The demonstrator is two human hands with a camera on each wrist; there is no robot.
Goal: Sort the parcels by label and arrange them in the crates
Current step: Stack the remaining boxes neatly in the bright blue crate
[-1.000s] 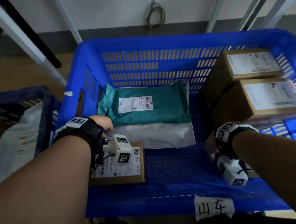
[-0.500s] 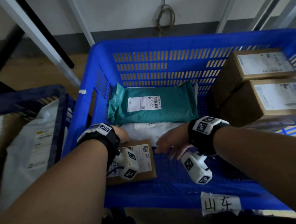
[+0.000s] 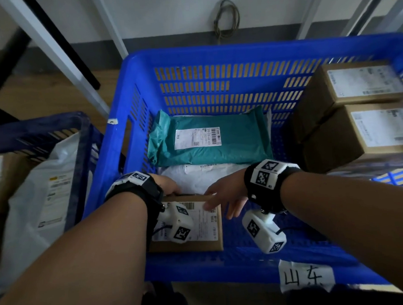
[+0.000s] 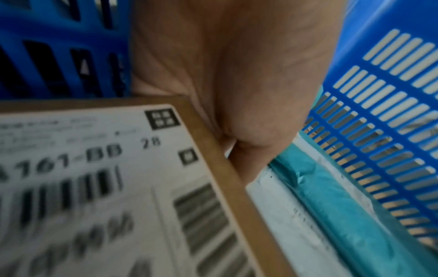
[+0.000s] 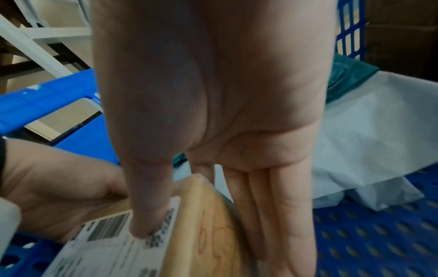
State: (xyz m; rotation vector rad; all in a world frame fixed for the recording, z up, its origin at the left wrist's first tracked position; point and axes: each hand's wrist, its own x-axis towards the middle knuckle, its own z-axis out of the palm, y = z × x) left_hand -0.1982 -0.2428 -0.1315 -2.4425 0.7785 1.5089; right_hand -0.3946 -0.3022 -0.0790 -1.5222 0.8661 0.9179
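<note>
A small cardboard box [image 3: 189, 247] with a white shipping label lies at the near left of the big blue crate [image 3: 213, 55]. My left hand [image 3: 167, 185] grips the box's far edge, its fingers curled over and hidden behind it. In the left wrist view only the palm [image 4: 225, 75] shows beside the box [image 4: 94, 187]. My right hand [image 3: 224, 195] is at the box's far right corner. There the thumb [image 5: 147, 206] presses on the label. The straight fingers [image 5: 284, 206] lie down along the box's [image 5: 208, 215] side.
Behind the box lie a white mailer [image 3: 197, 178] and a green mailer [image 3: 219, 149]. Two larger cardboard boxes [image 3: 368, 83] [image 3: 383, 127] fill the crate's right side. A handwritten paper tag [image 3: 306, 276] hangs on the near rim. A darker crate [image 3: 41, 129] stands to the left.
My right hand has swung left across the crate floor, from the right side onto the small box's corner. My left hand has stayed at the box's far edge.
</note>
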